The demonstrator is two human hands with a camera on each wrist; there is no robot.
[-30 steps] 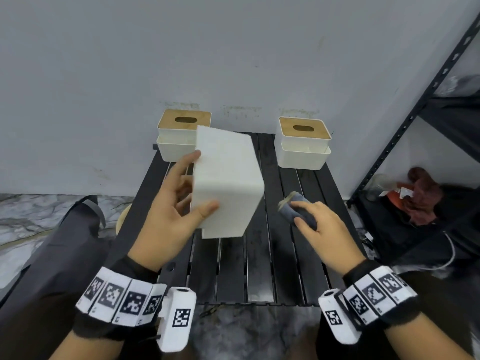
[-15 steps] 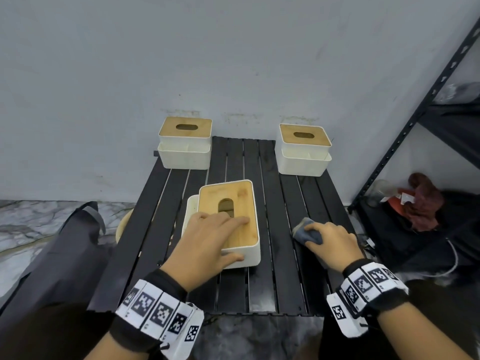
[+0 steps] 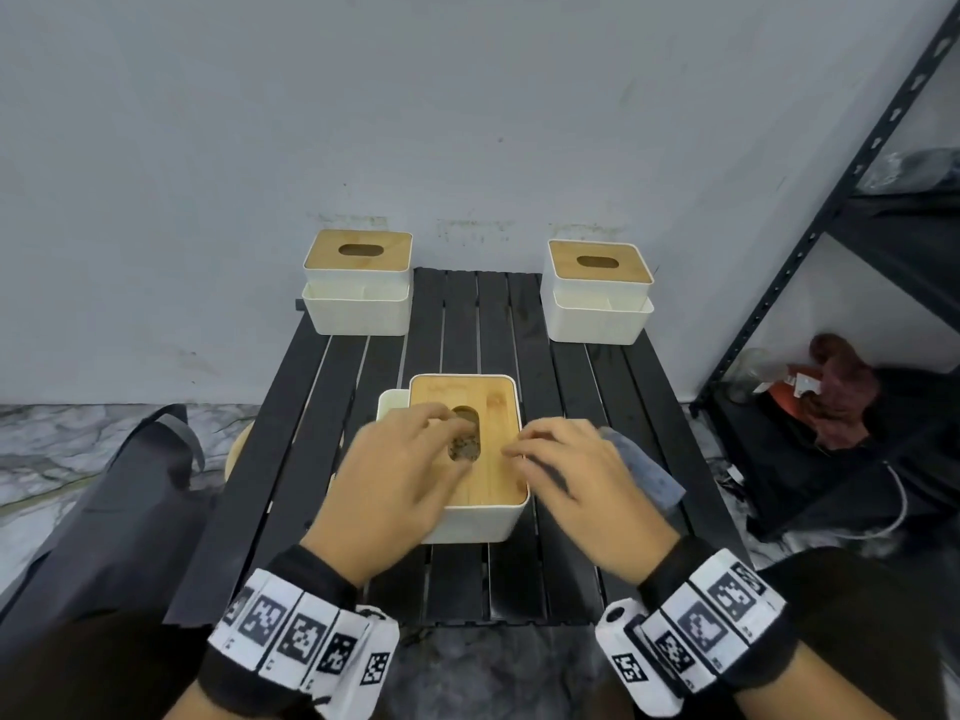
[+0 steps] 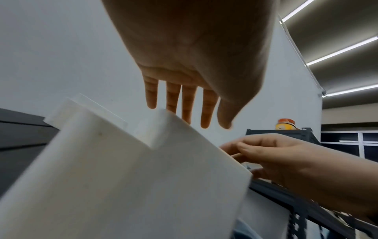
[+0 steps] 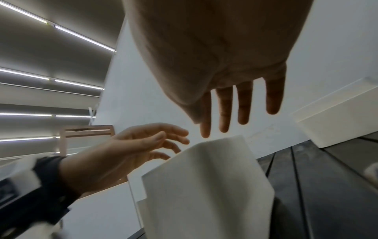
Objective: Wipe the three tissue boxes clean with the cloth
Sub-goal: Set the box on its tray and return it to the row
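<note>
Overhead, the head view is showing a black slatted table [image 3: 462,324] with three white plastic tissue boxes, each rectangular with a smooth bamboo-coloured lid and an oval slot. The near box [image 3: 470,470] is sitting upright at the middle of the table; the left far box [image 3: 357,283] and the right far box [image 3: 597,293] are standing at the back corners against the grey wall, well apart. The left hand [image 3: 400,485] is lying over the near box's lid with loosely spread fingers beside the slot, while the right hand [image 3: 576,485] is reaching over the lid's right edge, fingers relaxed and gripping nothing. A soft grey-blue cloth [image 3: 641,472] is lying on the slats just beside the box, partly under the right hand. Looking along the left wrist, the left hand [image 4: 190,64] is hanging with straight, parted fingers above the matte white box wall [image 4: 143,177], and the right hand [image 4: 286,161] is touching the box's far edge. Along the right wrist, the right hand [image 5: 225,64] is spreading straight fingers above the box corner [image 5: 204,186], with the left hand [image 5: 126,150] hovering loosely curled.
</note>
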